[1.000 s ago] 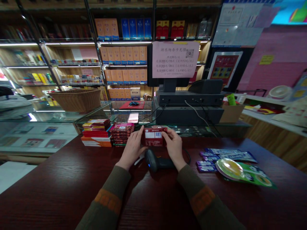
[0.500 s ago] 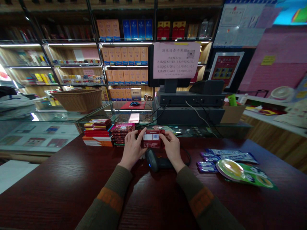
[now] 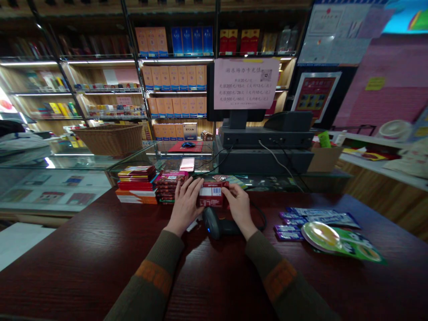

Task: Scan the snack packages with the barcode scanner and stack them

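Note:
A dark red packet (image 3: 211,198), with a white panel and a barcode facing me, stands upright between my hands. My left hand (image 3: 185,203) grips its left end, the fingers laid over the top corner and the thumb low at the side. At the right end, my right hand (image 3: 239,206) pinches the packet between thumb and bent fingers. A black barcode scanner (image 3: 216,225) with a small blue light lies on the table just in front of the packet. Close by on the left are a stack of dark red snack packs (image 3: 170,185) and a pile of red and orange boxes (image 3: 136,185).
Purple packs (image 3: 290,232) and a green blister pack (image 3: 359,245) lie on the right of the dark wooden table (image 3: 90,263). Behind stand a cash register (image 3: 264,149) with a pink sign (image 3: 246,84), a glass counter, and a wicker basket (image 3: 112,138).
My left hand's raised index finger has come down beside the other fingers, over the packet's left corner. The packet, scanner and right hand have hardly moved.

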A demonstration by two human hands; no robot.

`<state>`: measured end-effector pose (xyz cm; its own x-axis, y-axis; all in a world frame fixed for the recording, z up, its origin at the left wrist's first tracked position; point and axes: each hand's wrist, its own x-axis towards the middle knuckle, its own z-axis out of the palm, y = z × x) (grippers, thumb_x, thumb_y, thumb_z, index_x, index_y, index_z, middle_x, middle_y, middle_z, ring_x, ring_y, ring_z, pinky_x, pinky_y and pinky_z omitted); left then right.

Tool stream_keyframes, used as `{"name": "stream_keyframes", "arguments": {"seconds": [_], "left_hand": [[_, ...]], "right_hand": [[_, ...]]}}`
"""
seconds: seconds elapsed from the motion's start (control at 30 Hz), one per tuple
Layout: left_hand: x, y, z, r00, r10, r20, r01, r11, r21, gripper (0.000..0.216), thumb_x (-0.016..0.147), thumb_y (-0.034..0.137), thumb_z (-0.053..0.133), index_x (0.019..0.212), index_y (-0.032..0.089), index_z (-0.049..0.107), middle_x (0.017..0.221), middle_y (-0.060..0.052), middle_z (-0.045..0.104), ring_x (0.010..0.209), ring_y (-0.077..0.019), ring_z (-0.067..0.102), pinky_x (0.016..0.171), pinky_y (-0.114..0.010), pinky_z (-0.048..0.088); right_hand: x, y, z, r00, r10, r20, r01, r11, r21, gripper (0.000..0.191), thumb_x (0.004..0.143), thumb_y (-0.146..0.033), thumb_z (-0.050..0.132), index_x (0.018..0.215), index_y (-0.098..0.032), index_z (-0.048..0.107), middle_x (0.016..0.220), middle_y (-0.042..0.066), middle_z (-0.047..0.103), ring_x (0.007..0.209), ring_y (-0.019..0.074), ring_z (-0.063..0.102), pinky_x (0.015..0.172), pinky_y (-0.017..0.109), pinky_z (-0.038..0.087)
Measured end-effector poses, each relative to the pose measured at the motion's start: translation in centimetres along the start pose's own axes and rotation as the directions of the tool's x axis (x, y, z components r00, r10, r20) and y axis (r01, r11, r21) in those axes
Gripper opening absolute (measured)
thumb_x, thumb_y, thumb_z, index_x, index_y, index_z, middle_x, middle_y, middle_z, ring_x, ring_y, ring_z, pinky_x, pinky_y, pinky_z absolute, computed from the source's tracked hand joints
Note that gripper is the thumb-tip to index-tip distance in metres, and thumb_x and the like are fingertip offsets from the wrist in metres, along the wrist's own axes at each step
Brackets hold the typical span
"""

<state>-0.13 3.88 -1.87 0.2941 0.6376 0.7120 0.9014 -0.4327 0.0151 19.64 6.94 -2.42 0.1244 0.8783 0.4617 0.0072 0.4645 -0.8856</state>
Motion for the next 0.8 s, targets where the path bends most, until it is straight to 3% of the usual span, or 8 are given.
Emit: {"name": "stream_keyframes", "arguments": {"seconds": [0.3,0.53,0.8], "left_hand": [[-0.3,-0.3,0.4,1.0,-0.001,0.018,0.001,1.0,0.008,0.083,0.077,0.026,0.071,0.153,0.024,0.037,0.15,-0.01,0.052,0.146,-0.0336,0.034,0.125,-0.06,0.004],[-0.5,-0.1,0.2,1.0,-0.01,0.007,0.01,1.0,0.002,0.079,0.078,0.027,0.072,0.15,0.023,0.041,0.146,-0.01,0.054,0.14,-0.0318,0.041,0.126,-0.059,0.007],[-0.8,-0.2,0.4,1.0,-0.009,0.007,0.009,1.0,0.001,0.08,0.078,0.026,0.071,0.151,0.024,0.039,0.146,-0.012,0.054,0.139,-0.0318,0.044,0.125,-0.06,0.008]], "right_hand": [[0.1,0.5,-0.3,0.999,0.03,0.043,-0.029,0.999,-0.036,0.03,0.085,-0.049,0.063,0.093,-0.021,0.069,0.092,0.006,0.077,0.085,0.0245,0.071,0.081,0.036,0.056],[0.0,0.7,-0.9,0.997,0.043,0.06,-0.038,0.995,-0.095,0.037,0.088,-0.047,0.058,0.113,-0.022,0.069,0.107,0.007,0.076,0.098,0.0256,0.071,0.091,0.04,0.054],[-0.6,0.9,-2.7,0.997,0.043,0.06,-0.031,0.981,-0.193,0.04,0.09,-0.046,0.055,0.121,-0.022,0.064,0.1,0.007,0.077,0.096,0.0248,0.071,0.091,0.041,0.052]]}}
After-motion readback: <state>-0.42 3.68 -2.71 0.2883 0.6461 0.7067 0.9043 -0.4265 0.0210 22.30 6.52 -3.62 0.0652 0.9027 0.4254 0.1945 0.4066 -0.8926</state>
